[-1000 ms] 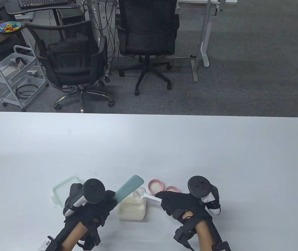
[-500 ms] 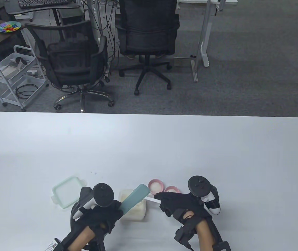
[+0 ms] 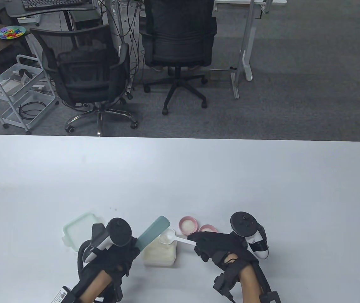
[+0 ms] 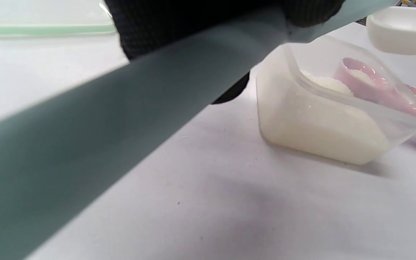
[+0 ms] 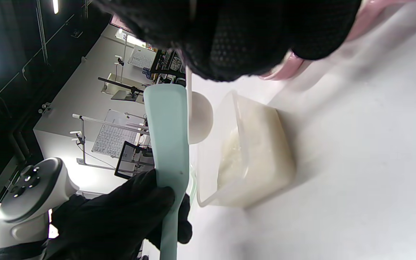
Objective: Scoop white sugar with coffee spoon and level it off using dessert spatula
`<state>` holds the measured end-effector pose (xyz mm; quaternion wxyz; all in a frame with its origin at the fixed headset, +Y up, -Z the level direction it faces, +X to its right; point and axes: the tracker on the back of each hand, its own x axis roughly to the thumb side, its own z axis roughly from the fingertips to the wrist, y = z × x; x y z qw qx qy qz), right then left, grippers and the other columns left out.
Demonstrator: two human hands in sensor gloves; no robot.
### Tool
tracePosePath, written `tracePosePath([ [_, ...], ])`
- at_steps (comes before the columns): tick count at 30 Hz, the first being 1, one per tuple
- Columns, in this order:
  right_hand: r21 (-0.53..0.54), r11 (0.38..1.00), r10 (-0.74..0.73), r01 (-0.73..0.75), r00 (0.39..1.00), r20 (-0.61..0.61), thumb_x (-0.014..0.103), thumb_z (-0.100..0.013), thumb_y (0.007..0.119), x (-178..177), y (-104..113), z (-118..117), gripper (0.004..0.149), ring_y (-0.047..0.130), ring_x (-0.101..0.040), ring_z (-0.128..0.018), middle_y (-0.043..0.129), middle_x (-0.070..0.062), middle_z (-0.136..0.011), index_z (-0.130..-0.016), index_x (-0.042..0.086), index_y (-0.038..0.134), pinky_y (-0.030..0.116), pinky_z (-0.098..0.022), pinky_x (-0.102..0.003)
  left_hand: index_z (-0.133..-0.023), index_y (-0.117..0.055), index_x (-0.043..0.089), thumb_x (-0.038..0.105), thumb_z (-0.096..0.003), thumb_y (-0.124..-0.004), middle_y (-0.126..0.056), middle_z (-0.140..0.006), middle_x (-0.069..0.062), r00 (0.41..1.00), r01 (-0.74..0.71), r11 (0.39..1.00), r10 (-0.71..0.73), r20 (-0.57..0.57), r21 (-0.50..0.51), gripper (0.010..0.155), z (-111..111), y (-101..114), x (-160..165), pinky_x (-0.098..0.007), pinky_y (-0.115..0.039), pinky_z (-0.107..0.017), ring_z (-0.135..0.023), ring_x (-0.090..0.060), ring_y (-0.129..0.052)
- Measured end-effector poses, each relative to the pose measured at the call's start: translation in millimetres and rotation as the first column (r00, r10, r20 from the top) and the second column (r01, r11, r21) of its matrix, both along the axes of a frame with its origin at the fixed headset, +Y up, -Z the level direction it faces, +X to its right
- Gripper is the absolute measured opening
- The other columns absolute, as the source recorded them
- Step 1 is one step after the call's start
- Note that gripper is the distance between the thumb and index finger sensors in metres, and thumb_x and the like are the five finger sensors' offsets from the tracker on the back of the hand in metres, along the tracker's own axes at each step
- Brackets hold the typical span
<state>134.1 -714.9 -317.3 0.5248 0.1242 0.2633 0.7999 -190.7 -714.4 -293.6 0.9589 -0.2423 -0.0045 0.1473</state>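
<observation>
Left hand (image 3: 113, 255) grips spatula (image 3: 153, 232), blade angled up-right, just left of spoon (image 3: 168, 236). Right hand (image 3: 217, 247) pinches spoon handle; sugar-filled bowl hangs over tub (image 3: 161, 252) on bench (image 3: 180, 176).

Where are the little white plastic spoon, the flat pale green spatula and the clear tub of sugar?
White plastic spoon (image 3: 167, 237), table view, on its round bowl.
Pale green spatula (image 3: 153, 232), table view, mid-blade.
Clear plastic sugar tub (image 4: 323, 122), left wrist view, on its near side wall.
</observation>
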Motion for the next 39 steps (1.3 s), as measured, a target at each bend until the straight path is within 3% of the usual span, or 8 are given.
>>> tracePosePath([
  [10, 0.018, 0.999, 0.041, -0.041, 0.999, -0.01, 0.025, -0.055, 0.072, -3, 2, 2, 0.051, 0.088, -0.026, -0.05, 0.09, -0.014, -0.073, -0.1, 0.0, 0.072, 0.067, -0.062, -0.058, -0.094, -0.079, 0.028, 0.048, -0.0503, -0.072, -0.09, -0.088, 0.003, 0.995, 0.083, 0.994, -0.079, -0.055, 0.074, 0.049, -1, 4, -4, -0.032, -0.092, -0.048, -0.062, -0.018, -0.109],
  [20, 0.042, 0.999, 0.015, -0.014, 0.999, -0.036, 0.025, -0.055, 0.072, -5, 9, 5, 0.051, 0.089, -0.026, -0.05, 0.09, -0.014, -0.073, -0.1, 0.0, 0.072, 0.067, -0.062, -0.058, -0.094, -0.079, 0.03, 0.047, -0.0499, -0.071, -0.088, -0.089, 0.004, 0.975, 0.217, 0.909, -0.184, -0.123, 0.356, 0.048, 7, 15, 5, -0.033, -0.089, -0.051, -0.065, -0.018, -0.105],
  [25, 0.04, 0.999, 0.011, -0.01, 0.999, -0.032, 0.025, -0.055, 0.072, -4, 9, 5, 0.051, 0.089, -0.026, -0.05, 0.09, -0.014, -0.073, -0.1, 0.0, 0.072, 0.067, -0.062, -0.058, -0.096, -0.077, 0.031, 0.049, -0.0508, -0.07, -0.087, -0.09, 0.004, 0.981, 0.188, 0.928, -0.165, -0.099, 0.323, 0.049, 5, 9, 7, -0.034, -0.088, -0.052, -0.066, -0.019, -0.105],
  [28, 0.036, 0.999, 0.02, -0.019, 0.999, -0.031, 0.025, -0.055, 0.072, -4, 9, 5, 0.051, 0.088, -0.026, -0.05, 0.09, -0.014, -0.073, -0.1, 0.0, 0.072, 0.067, -0.062, -0.058, -0.095, -0.08, 0.03, 0.048, -0.0502, -0.072, -0.089, -0.088, 0.002, 0.959, 0.281, 0.949, -0.275, -0.061, 0.142, 0.049, 2, -3, 11, -0.035, -0.089, -0.05, -0.064, -0.02, -0.106],
  [32, 0.039, 0.999, 0.023, -0.022, 0.999, -0.026, 0.025, -0.055, 0.072, -4, 9, 6, 0.051, 0.089, -0.026, -0.05, 0.09, -0.014, -0.073, -0.1, 0.0, 0.072, 0.067, -0.062, -0.058, -0.094, -0.08, 0.03, 0.048, -0.05, -0.072, -0.09, -0.087, 0.004, 0.978, 0.205, 0.922, -0.183, -0.095, 0.329, 0.048, 4, 8, 11, -0.034, -0.089, -0.05, -0.064, -0.019, -0.106],
  [35, 0.044, 0.999, 0.03, -0.029, 0.999, -0.031, 0.025, -0.055, 0.072, -4, 10, 6, 0.051, 0.089, -0.026, -0.05, 0.09, -0.014, -0.073, -0.1, 0.0, 0.072, 0.067, -0.062, -0.058, -0.097, -0.074, 0.033, 0.049, -0.0515, -0.068, -0.087, -0.092, 0.007, 0.923, 0.385, 0.919, -0.385, -0.014, 0.087, 0.048, 6, 2, 12, -0.032, -0.089, -0.053, -0.07, -0.016, -0.105],
  [36, 0.043, 0.999, 0.032, -0.031, 0.999, -0.03, 0.025, -0.055, 0.072, -3, 10, 5, 0.051, 0.088, -0.026, -0.05, 0.09, -0.014, -0.073, -0.1, 0.0, 0.072, 0.067, -0.062, -0.058, -0.095, -0.077, 0.032, 0.048, -0.0501, -0.071, -0.09, -0.09, 0.005, 0.945, 0.328, 0.927, -0.323, -0.057, 0.179, 0.048, 4, 0, 12, -0.034, -0.089, -0.051, -0.068, -0.018, -0.106],
  [39, 0.039, 0.999, 0.025, -0.024, 0.999, -0.028, 0.025, -0.055, 0.072, -3, 10, 6, 0.051, 0.088, -0.026, -0.05, 0.089, -0.014, -0.073, -0.1, 0.0, 0.072, 0.067, -0.062, -0.058, -0.095, -0.079, 0.032, 0.049, -0.0504, -0.071, -0.09, -0.089, 0.005, 0.956, 0.292, 0.944, -0.288, -0.051, 0.155, 0.048, 3, 1, 9, -0.034, -0.089, -0.052, -0.067, -0.019, -0.105],
])
